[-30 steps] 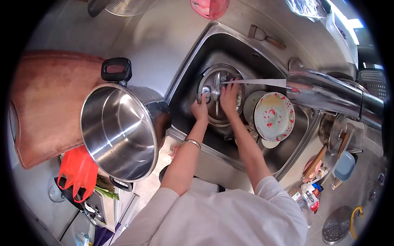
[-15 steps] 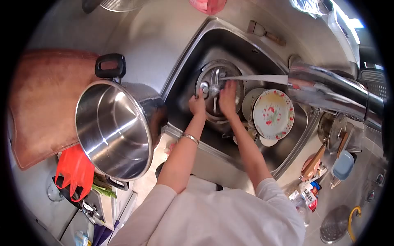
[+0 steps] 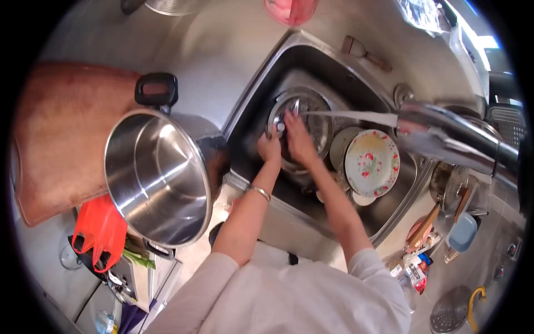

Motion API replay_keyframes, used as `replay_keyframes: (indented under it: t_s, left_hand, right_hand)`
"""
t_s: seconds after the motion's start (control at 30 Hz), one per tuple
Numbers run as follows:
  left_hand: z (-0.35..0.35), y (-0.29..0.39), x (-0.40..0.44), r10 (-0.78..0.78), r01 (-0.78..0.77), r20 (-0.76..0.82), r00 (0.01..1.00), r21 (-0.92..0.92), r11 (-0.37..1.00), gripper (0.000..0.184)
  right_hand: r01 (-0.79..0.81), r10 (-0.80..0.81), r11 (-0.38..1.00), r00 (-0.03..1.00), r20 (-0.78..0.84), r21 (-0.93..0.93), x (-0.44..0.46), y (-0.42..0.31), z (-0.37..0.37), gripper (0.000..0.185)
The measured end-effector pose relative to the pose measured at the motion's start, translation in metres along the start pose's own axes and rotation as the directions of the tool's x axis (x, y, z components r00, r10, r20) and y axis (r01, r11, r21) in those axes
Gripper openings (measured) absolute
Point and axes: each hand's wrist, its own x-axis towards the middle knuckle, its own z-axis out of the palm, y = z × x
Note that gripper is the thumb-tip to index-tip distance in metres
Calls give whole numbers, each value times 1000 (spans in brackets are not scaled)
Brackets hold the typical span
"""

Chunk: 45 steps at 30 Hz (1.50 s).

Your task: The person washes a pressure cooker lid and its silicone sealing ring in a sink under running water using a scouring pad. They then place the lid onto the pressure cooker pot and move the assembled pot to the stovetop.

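Observation:
A round metal pot lid [image 3: 319, 131] stands in the sink [image 3: 253, 108], its fittings turned towards me. My left hand [image 3: 270, 147] is closed round its near left edge, thumb up beside a small knob. My right hand [image 3: 300, 142] lies over the lid's middle with fingers stretched against the fittings; the fingertips are partly blurred. Water runs from the faucet [image 3: 428, 125] in a stream onto the lid near my right fingers. To the right of the lid, a flower-patterned plate [image 3: 371, 161] rests on other dishes in the sink.
A deep steel pot [image 3: 156, 178] with black handles stands left of the sink, beside a brown cutting board [image 3: 67, 139]. A red plastic bag [image 3: 101, 225] hangs below. Behind the sink lies a scraper [image 3: 364, 53]. Pan lids and a blue dish [image 3: 463, 232] are at right.
My right hand has moved left across the lid, closer to my left hand. My left hand keeps its hold on the edge. The whole view has shifted slightly.

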Motion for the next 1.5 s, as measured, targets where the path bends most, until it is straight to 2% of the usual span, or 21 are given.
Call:
replay_keyframes:
  t_s: [0.03,0.1,0.23,0.37,0.5,0.6,0.63,0.73,0.77,0.87,0.9,0.97,1.0,1.03,1.13,1.17,1.27,1.33,1.4,1.47,1.5]
  left_hand:
    - [-10,10,3,-30,27,32,999,74,997,40]
    - [-4,-3,3,28,-28,-2,1000,13,1000,46]
    - [-7,10,1,49,-47,-36,998,56,997,47]
    - [-7,3,8,49,-48,16,999,-64,997,44]
    - [-6,8,10,15,-14,26,1000,-23,1000,41]
    - [-10,7,4,-26,30,67,997,-61,998,41]
    - [-12,10,2,-27,30,83,996,-37,999,42]
    - [-4,1,9,10,-11,41,999,24,1000,46]
    - [0,-9,12,28,-28,13,1000,46,999,47]
    - [-12,22,0,58,-60,39,998,34,998,37]
    - [-10,22,-1,90,-89,-7,996,89,992,38]
    - [-5,18,-4,158,-136,-96,983,202,970,40]
    - [-8,23,-4,125,-114,-49,991,181,977,41]
    - [-11,25,-4,90,-88,-1,996,162,983,42]
    - [-14,28,-5,74,-81,41,996,198,977,42]
    - [-13,30,-5,74,-79,33,997,212,974,42]
    - [-14,26,-3,87,-87,13,996,252,964,42]
    - [-12,25,-3,96,-100,26,995,232,968,41]
    - [-16,24,-4,98,-105,49,994,178,978,40]
    - [-15,24,-2,102,-106,32,994,214,971,39]
    - [-14,24,-1,107,-111,27,994,231,967,38]
  right_hand:
    - [-9,7,997,1000,-21,-71,21,12,-1,44]
    - [-85,80,975,996,-35,-205,37,21,-5,42]
    - [78,-67,986,994,-82,146,21,1,15,44]
    - [-73,74,995,997,-28,62,35,16,-1,42]
    - [-236,173,966,897,-406,-108,40,9,31,38]
    - [-446,317,846,861,-398,-291,43,-24,10,42]
    - [-463,289,817,845,-450,-344,39,-18,13,44]
    - [-270,186,901,947,-260,-339,43,6,16,42]
    - [-165,132,901,985,-110,-402,47,15,11,39]
    - [-288,265,914,957,-117,-285,61,47,11,36]
    - [-393,367,918,896,-250,-60,60,28,-2,26]
    - [-93,105,994,918,-382,51,61,2,-8,20]
    - [59,-12,994,890,-456,90,60,-9,-6,18]
    - [150,-62,971,910,-410,188,58,-18,-1,12]
    - [27,-12,999,889,-457,25,63,11,2,17]
    - [-199,222,975,804,-551,102,67,19,-3,24]
    - [-293,379,923,802,-462,249,63,23,4,31]
    - [-54,159,954,924,-346,294,53,-9,3,29]
    - [-28,124,933,961,-247,358,48,-25,3,24]
    - [-61,112,985,940,-322,163,58,9,6,24]
    - [-215,217,976,910,-353,45,64,15,0,23]
